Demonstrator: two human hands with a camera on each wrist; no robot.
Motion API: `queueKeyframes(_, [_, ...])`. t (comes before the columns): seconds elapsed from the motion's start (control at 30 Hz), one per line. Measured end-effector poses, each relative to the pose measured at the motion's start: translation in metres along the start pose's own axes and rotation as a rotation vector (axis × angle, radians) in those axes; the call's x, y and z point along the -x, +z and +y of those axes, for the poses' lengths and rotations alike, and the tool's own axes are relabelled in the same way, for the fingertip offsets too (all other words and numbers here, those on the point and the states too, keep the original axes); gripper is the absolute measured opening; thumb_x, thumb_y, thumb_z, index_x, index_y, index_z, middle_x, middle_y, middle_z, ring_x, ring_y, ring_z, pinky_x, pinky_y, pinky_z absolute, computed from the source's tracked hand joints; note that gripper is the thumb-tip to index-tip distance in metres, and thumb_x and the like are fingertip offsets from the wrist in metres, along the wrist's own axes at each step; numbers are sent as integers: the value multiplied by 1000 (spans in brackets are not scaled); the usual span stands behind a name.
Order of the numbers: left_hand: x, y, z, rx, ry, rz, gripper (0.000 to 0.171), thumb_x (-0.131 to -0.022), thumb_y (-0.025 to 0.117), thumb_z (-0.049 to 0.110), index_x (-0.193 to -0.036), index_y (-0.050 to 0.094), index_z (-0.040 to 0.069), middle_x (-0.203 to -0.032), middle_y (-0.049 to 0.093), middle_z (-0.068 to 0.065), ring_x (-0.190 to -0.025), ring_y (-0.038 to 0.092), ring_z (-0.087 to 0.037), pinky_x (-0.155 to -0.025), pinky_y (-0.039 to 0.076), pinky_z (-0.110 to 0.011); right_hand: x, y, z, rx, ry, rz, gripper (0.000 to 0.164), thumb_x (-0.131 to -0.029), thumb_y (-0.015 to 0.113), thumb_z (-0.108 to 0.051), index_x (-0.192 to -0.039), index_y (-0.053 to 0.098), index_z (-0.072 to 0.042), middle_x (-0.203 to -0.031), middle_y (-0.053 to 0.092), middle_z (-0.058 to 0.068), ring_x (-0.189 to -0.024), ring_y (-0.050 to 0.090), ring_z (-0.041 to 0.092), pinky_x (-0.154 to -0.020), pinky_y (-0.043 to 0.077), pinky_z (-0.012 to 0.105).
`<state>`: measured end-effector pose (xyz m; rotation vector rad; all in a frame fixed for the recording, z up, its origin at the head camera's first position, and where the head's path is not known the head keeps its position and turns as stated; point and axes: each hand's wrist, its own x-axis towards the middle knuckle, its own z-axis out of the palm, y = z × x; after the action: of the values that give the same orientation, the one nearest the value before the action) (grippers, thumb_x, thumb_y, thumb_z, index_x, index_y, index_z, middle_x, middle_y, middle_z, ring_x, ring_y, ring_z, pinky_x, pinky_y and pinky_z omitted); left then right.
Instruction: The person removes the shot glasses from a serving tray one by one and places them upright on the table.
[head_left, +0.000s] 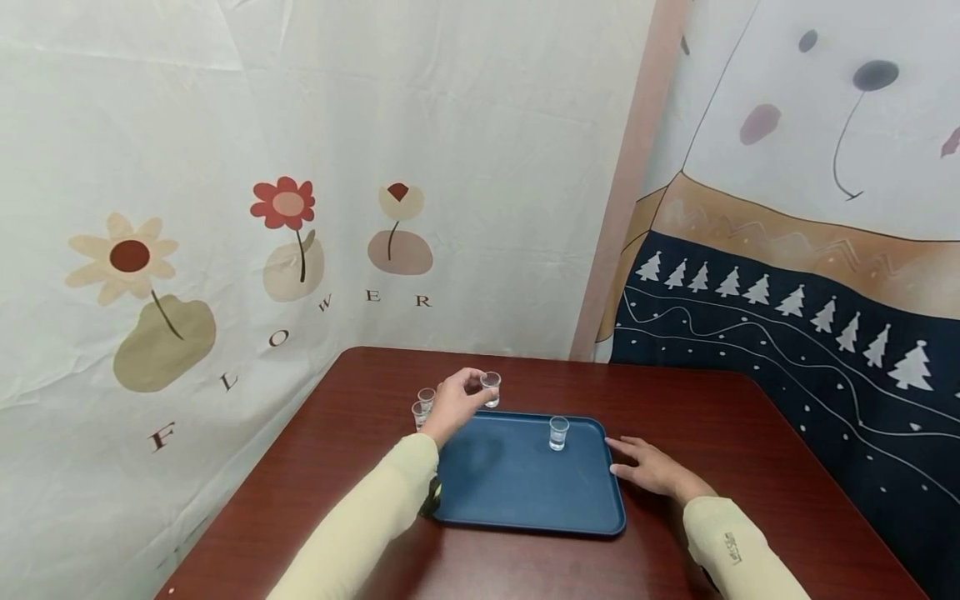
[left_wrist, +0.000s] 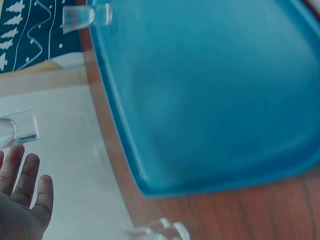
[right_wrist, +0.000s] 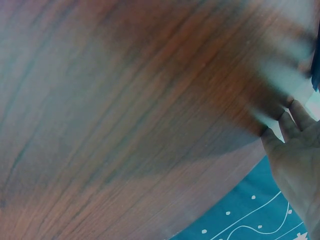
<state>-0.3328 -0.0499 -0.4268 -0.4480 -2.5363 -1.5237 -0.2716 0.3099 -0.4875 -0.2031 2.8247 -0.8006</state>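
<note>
My left hand (head_left: 456, 403) pinches a small clear shot glass (head_left: 491, 388) of clear liquid, above the far edge of a blue tray (head_left: 517, 492). In the left wrist view the held glass (left_wrist: 20, 129) shows at the left side, by the fingertips. A second shot glass (head_left: 558, 433) stands on the tray toward its far right. My right hand (head_left: 651, 467) lies beside the tray's right edge with fingers stretched out, the fingertips at the rim. In the right wrist view, the right hand (right_wrist: 295, 150) shows straight fingers over the wood.
Two more shot glasses (head_left: 420, 414) stand on the brown table (head_left: 352, 467) left of the tray, partly behind the left wrist. A white flower-print cloth (head_left: 480, 167) hangs behind the table. A dark patterned cloth (head_left: 750, 350) hangs at the right.
</note>
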Motion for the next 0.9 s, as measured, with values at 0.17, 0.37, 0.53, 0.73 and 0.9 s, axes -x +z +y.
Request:
queueKeyframes(0.17, [-5,-15,-3,13,-19,30,30,-91,74,29,-115,66,13,-102,68,0,-94,63,-18,-77,52,-36,0,1,0,2,6,-2,59,-97,63,-36,-149,47,-12,-152,33,29,-137,29,54,-104,26,71])
queueKeyframes(0.37, [-8,-33,-10,21,-23,95,31,-89,76,25,-114,66,9,-101,70,-4,-96,64,-22,-79,52,-37,-1,1,0,-1,7,-2,59,-97,63,-36,-149,47,-12,-152,33,29,-137,30,53,-104,26,70])
queueKeyframes(0.53, [-5,-51,-20,16,-69,125,36,-90,75,30,-118,65,10,-106,68,-5,-96,62,-22,-82,50,-39,-2,2,0,-5,6,1,59,-97,64,-36,-149,47,-13,-152,33,28,-137,29,53,-104,27,70])
queueKeyframes(0.73, [5,-70,-29,9,-103,146,41,-91,74,32,-122,63,8,-110,67,-9,-99,62,-24,-87,50,-42,-1,2,1,-11,7,2,59,-97,64,-35,-149,47,-13,-152,32,28,-137,29,53,-103,27,70])
queueKeyframes(0.9, [15,-80,-40,-16,-106,161,40,-90,74,32,-120,63,8,-108,67,-9,-99,61,-24,-85,50,-40,0,1,1,-14,9,6,59,-97,63,-35,-149,47,-12,-152,32,29,-137,28,53,-104,27,70])
